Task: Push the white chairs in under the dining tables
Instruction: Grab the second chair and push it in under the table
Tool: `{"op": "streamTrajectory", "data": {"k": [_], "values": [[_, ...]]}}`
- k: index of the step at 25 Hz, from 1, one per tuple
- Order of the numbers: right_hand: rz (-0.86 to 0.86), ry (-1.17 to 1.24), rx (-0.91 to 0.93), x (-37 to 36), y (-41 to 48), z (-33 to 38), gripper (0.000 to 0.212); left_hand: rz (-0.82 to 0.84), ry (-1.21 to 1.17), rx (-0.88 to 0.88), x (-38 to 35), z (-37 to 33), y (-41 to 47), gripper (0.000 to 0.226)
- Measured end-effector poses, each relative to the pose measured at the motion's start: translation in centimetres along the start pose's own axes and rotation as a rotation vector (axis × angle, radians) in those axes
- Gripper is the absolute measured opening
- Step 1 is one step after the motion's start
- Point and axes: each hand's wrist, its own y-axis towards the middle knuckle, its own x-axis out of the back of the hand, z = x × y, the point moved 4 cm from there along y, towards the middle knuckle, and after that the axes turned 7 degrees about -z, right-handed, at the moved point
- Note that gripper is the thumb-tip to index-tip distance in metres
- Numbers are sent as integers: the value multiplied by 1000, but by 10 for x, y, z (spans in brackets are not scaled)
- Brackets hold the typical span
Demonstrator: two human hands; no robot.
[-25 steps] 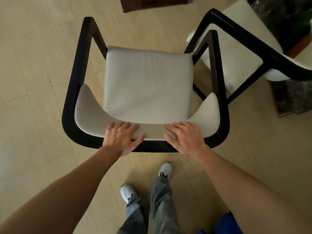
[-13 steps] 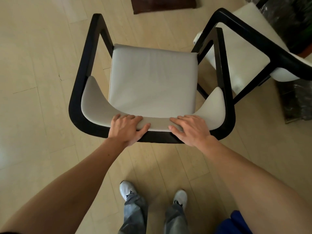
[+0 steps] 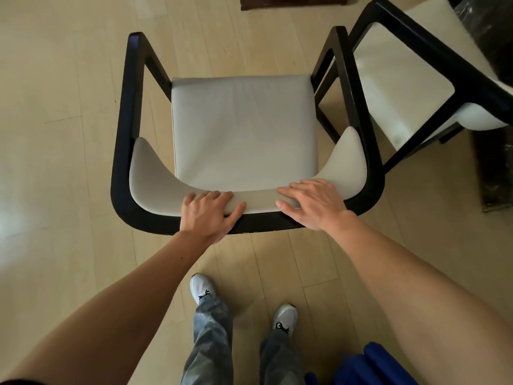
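A white padded chair [image 3: 244, 129] with a black frame and armrests stands on the pale wood floor right in front of me. My left hand [image 3: 208, 213] grips the top of its curved backrest left of centre, fingers over the white pad and thumb along its top edge. My right hand [image 3: 312, 202] grips the same backrest right of centre in the same way. A dark brown table base [image 3: 291, 1] shows at the top edge, beyond the chair's front.
A second white chair [image 3: 399, 79] with a black frame stands close on the right, its armrest almost against my chair's right armrest. A dark marbled slab [image 3: 494, 173] lies at the right edge. My feet [image 3: 202, 290] stand behind the chair.
The chair has moved forward and a little right, closing on the second chair. I have stepped forward behind it. Both hands keep their hold on the backrest.
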Motion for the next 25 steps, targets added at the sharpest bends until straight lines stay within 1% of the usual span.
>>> {"op": "streamTrajectory", "data": {"k": [6, 14, 19, 25], "values": [[-21, 27, 28, -4, -11, 2, 72, 25, 19, -31, -3, -1, -15, 71], [-9, 45, 7, -2, 1, -8, 75, 29, 28, -50, -3, -4, 3, 70], [-14, 46, 16, 7, 25, -11, 76, 14, 13, -35, 2, 4, 20, 73], [-36, 40, 17, 17, 63, -22, 77, 5, 3, -41, 11, 15, 62, 73]]}}
